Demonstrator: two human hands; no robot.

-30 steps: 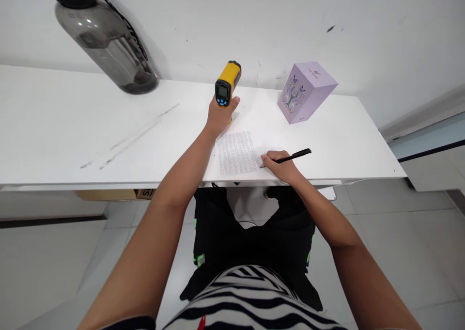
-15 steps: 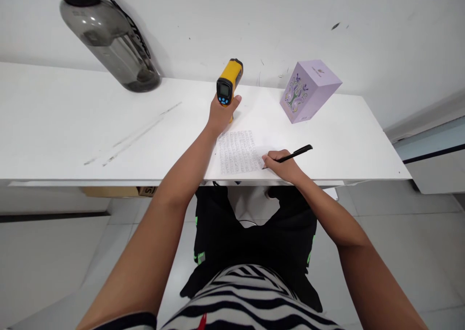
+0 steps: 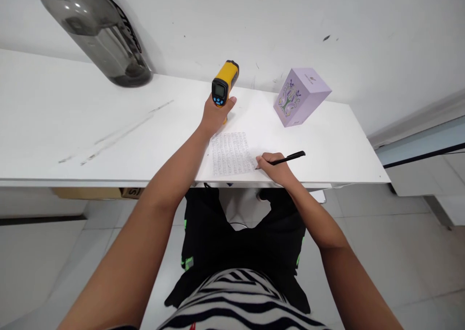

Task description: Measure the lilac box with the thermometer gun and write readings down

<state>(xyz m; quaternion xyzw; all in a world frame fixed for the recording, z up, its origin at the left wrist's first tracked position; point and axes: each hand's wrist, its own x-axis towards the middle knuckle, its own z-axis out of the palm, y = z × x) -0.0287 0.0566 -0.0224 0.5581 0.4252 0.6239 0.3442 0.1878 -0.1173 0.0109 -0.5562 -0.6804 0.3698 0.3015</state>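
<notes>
My left hand (image 3: 215, 113) is wrapped round the handle of a yellow and black infrared thermometer (image 3: 228, 73), whose small screen and blue buttons face me. Between my hands lies a sheet of paper (image 3: 230, 153) covered in rows of handwriting; its edges are hard to tell from the white table. Pinched in my right hand (image 3: 273, 166) is a black pen (image 3: 290, 157), tilted, its tip at the lower right end of the writing. The thermometer's grip is mostly hidden by my fingers.
A large grey translucent water bottle (image 3: 98, 39) stands at the back left against the wall. To the right of the thermometer stands a lilac box (image 3: 303, 97) with a floral print. The white table (image 3: 174, 141) ends just in front of my body, above my legs.
The whole view has shifted and turned slightly, moving the table's things a little left in the picture. Both hands keep their holds, and the pen tip stays near the same spot on the paper.
</notes>
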